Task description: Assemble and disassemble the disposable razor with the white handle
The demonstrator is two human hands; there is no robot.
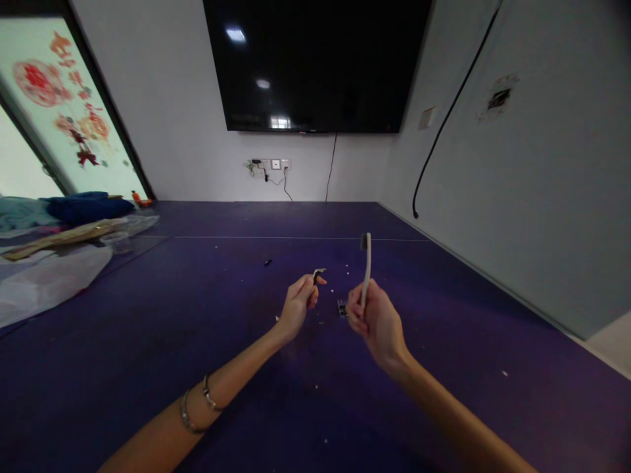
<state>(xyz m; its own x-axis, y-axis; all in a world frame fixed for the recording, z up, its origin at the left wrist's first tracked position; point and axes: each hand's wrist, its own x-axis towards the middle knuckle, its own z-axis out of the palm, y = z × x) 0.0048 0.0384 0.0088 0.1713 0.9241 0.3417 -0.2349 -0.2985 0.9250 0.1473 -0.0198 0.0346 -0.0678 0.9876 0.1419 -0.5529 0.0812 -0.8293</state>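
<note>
My right hand is closed around the handle of a pale toothbrush, which stands nearly upright with its dark bristles facing left. Pinched in the fingers of my left hand is a small dark and whitish piece, too small to name. The two hands are apart, and the brush does not touch that piece. A small flat dark item with a light edge lies on the purple surface just left of my right hand, partly covered by it.
A small black object and scattered white bits lie on the surface. To the left are plastic sheeting and blue cloth. Ahead hangs a television above wall sockets. A black cable dangles at the right wall.
</note>
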